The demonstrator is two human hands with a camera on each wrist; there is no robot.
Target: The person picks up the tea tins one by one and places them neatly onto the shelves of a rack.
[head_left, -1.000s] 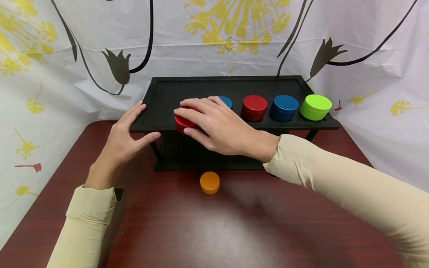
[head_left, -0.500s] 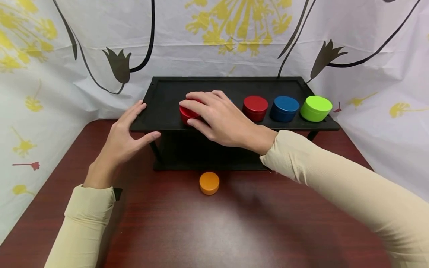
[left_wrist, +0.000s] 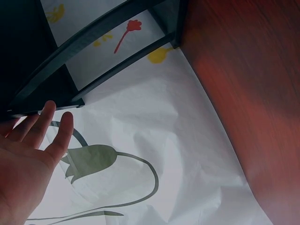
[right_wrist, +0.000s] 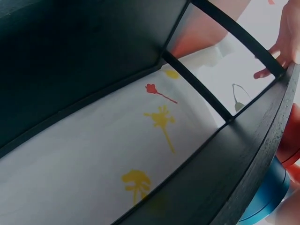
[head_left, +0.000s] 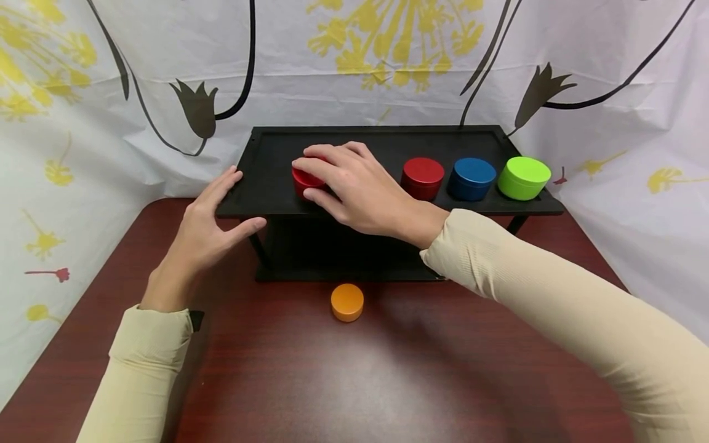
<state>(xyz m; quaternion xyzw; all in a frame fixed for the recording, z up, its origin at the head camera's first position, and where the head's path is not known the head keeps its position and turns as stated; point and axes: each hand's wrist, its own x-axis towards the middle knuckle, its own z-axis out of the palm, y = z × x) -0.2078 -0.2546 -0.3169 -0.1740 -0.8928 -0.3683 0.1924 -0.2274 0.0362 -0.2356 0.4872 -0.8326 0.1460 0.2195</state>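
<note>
My right hand (head_left: pixel 360 191) grips a red round tin (head_left: pixel 304 179) from above, fingers and thumb around its sides, over the left half of the black shelf's top (head_left: pixel 271 154). A blue tin (right_wrist: pixel 265 199), hidden behind this hand in the head view, shows close to the red tin (right_wrist: pixel 289 136) in the right wrist view. My left hand (head_left: pixel 202 234) is at the shelf's left front corner, its fingers straight along the edge and its thumb apart at the front. In the left wrist view, the left hand's fingers (left_wrist: pixel 58 138) reach the shelf's frame.
Along the right of the shelf top stand another red tin (head_left: pixel 423 178), a blue tin (head_left: pixel 471 179) and a lime green tin (head_left: pixel 523 178). A small orange tin (head_left: pixel 347 303) sits on the dark red table (head_left: pixel 277 369) before the shelf. A printed sheet (head_left: pixel 354 98) hangs behind.
My right hand has carried the red tin from the shelf's front edge back over the top, first slightly right, then slightly left. The left hand keeps its place.
</note>
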